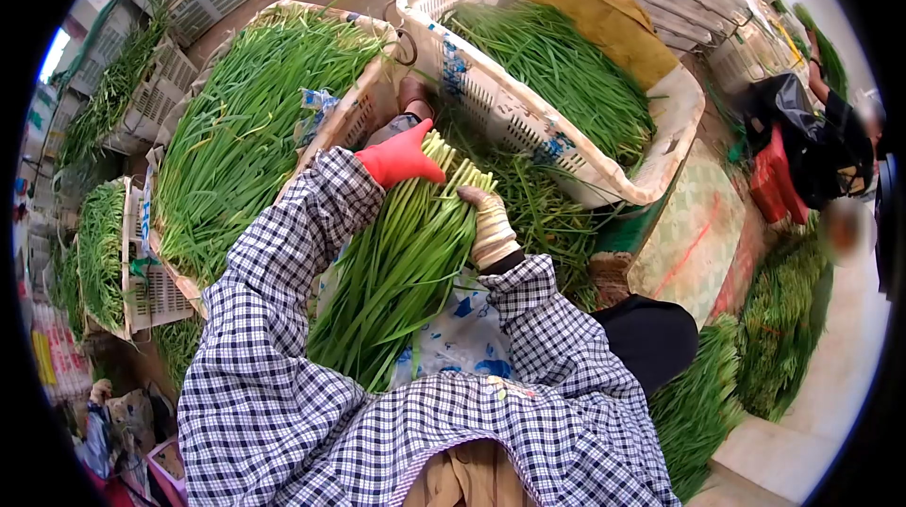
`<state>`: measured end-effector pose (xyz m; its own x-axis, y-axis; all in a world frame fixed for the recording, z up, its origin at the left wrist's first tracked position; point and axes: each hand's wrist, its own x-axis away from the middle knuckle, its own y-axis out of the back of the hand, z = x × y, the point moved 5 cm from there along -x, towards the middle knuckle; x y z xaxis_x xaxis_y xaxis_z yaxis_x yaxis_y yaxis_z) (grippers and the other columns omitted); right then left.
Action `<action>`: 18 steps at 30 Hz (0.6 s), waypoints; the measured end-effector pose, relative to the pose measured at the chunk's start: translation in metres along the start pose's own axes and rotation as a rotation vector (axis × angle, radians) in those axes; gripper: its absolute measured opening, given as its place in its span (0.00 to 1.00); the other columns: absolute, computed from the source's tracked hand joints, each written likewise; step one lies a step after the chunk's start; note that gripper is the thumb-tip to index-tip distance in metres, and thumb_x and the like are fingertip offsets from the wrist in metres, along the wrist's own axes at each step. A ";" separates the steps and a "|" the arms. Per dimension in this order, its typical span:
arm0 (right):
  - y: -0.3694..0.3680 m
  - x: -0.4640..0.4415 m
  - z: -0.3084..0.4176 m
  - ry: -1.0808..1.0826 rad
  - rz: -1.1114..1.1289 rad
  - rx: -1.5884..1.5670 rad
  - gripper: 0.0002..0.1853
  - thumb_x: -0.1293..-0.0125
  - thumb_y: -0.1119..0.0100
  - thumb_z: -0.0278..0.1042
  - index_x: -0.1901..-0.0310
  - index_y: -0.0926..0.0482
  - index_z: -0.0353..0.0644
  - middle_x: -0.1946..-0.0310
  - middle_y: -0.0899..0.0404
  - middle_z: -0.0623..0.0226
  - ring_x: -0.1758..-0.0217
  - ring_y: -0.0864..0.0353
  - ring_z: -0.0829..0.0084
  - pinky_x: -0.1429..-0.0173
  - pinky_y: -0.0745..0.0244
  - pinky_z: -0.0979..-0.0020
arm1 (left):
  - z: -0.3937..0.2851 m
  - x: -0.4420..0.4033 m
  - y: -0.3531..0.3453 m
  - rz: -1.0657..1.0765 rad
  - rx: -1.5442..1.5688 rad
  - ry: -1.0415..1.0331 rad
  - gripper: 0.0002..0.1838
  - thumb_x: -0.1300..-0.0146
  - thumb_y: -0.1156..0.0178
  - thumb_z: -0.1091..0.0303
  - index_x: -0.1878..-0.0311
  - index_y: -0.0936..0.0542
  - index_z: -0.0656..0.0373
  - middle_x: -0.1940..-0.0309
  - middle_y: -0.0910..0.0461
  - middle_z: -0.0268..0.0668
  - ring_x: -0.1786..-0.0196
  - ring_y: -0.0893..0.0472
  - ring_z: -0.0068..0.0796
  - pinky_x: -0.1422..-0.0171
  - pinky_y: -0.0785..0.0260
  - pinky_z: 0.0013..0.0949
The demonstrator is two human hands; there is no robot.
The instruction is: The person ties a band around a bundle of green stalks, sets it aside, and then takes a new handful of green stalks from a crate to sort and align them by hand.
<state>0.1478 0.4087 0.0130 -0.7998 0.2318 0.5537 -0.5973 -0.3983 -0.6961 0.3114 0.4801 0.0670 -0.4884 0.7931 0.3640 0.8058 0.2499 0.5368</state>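
A bunch of long green garlic chives [392, 262] lies across my lap, its pale stem ends pointing away from me. My left hand [401, 160], in a red glove, grips the bunch near those ends, with the stems passing between thumb and fingers. On the right side of the bunch, my right hand [491, 224], in a pale striped glove with dark fingertips, holds the stems near the same end. Part of its fingers is hidden by the chives. A clear plastic sheet with blue print [462, 332] covers my lap beneath the leaves.
A large crate [274, 188] heaped with chives stands at left. Another white crate [514, 97] holds chives and a brown cloth. Loose greens [543, 210] lie beyond my right hand. Chive piles [698, 403] are at lower right. Another person in dark clothing [812, 144] is at far right.
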 end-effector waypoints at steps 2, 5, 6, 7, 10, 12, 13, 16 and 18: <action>0.005 -0.001 -0.004 -0.036 -0.012 -0.029 0.14 0.40 0.38 0.30 0.53 0.20 0.37 0.64 0.16 0.62 0.66 0.15 0.65 0.60 0.15 0.64 | 0.006 0.003 -0.005 0.041 0.322 0.079 0.53 0.54 0.30 0.73 0.25 0.49 0.67 0.41 0.27 0.47 0.41 0.26 0.37 0.37 0.33 0.34; 0.003 -0.002 -0.002 -0.035 -0.022 -0.011 0.16 0.41 0.34 0.33 0.52 0.20 0.38 0.63 0.17 0.62 0.65 0.15 0.65 0.59 0.16 0.63 | 0.004 0.008 -0.008 0.093 0.464 0.126 0.52 0.54 0.30 0.75 0.25 0.47 0.65 0.47 0.24 0.42 0.48 0.23 0.34 0.43 0.29 0.33; -0.005 0.000 0.000 -0.039 -0.066 0.006 0.18 0.42 0.32 0.34 0.51 0.21 0.38 0.62 0.17 0.62 0.64 0.16 0.65 0.58 0.17 0.63 | 0.001 0.007 -0.010 0.125 0.476 0.083 0.51 0.56 0.32 0.76 0.27 0.45 0.67 0.47 0.23 0.46 0.47 0.22 0.37 0.44 0.27 0.36; -0.009 0.000 0.004 -0.042 -0.108 0.024 0.19 0.42 0.31 0.36 0.50 0.21 0.38 0.62 0.17 0.61 0.64 0.16 0.65 0.58 0.17 0.63 | 0.000 0.007 -0.011 0.128 0.472 0.082 0.51 0.56 0.32 0.76 0.27 0.45 0.67 0.47 0.23 0.46 0.47 0.22 0.37 0.44 0.27 0.36; -0.010 -0.002 0.008 0.023 -0.032 0.115 0.20 0.43 0.29 0.35 0.50 0.21 0.38 0.61 0.17 0.62 0.63 0.16 0.64 0.57 0.18 0.63 | -0.010 0.012 -0.013 0.071 0.429 0.018 0.51 0.58 0.32 0.78 0.26 0.43 0.63 0.48 0.22 0.45 0.50 0.21 0.37 0.47 0.27 0.36; -0.014 0.005 0.012 0.029 0.043 0.088 0.18 0.42 0.31 0.31 0.51 0.21 0.38 0.61 0.17 0.62 0.64 0.16 0.63 0.59 0.17 0.62 | -0.001 0.010 -0.011 0.025 0.442 0.034 0.45 0.57 0.32 0.78 0.31 0.38 0.62 0.52 0.23 0.40 0.51 0.23 0.32 0.48 0.28 0.34; -0.012 0.002 0.010 0.028 0.046 0.089 0.18 0.42 0.31 0.31 0.51 0.21 0.38 0.61 0.17 0.62 0.64 0.16 0.63 0.59 0.17 0.62 | 0.005 0.008 -0.008 -0.020 0.458 0.050 0.40 0.57 0.32 0.79 0.36 0.33 0.61 0.56 0.24 0.34 0.53 0.24 0.27 0.48 0.29 0.33; -0.002 -0.003 0.002 -0.043 -0.028 0.108 0.17 0.39 0.37 0.30 0.48 0.22 0.41 0.59 0.16 0.63 0.61 0.15 0.64 0.54 0.16 0.62 | 0.000 0.010 -0.012 0.003 0.557 0.018 0.37 0.60 0.32 0.78 0.41 0.30 0.64 0.57 0.22 0.41 0.56 0.21 0.36 0.53 0.27 0.37; 0.003 -0.015 -0.011 -0.029 0.128 -0.048 0.18 0.37 0.38 0.36 0.46 0.23 0.42 0.56 0.17 0.62 0.55 0.16 0.64 0.49 0.17 0.61 | 0.003 0.004 -0.019 0.025 0.514 -0.107 0.28 0.60 0.32 0.76 0.49 0.26 0.62 0.62 0.22 0.38 0.59 0.23 0.32 0.56 0.29 0.36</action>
<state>0.1576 0.4135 -0.0019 -0.8678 0.1558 0.4719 -0.4936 -0.3797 -0.7824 0.2951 0.4800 0.0555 -0.4514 0.8481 0.2775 0.8903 0.4488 0.0765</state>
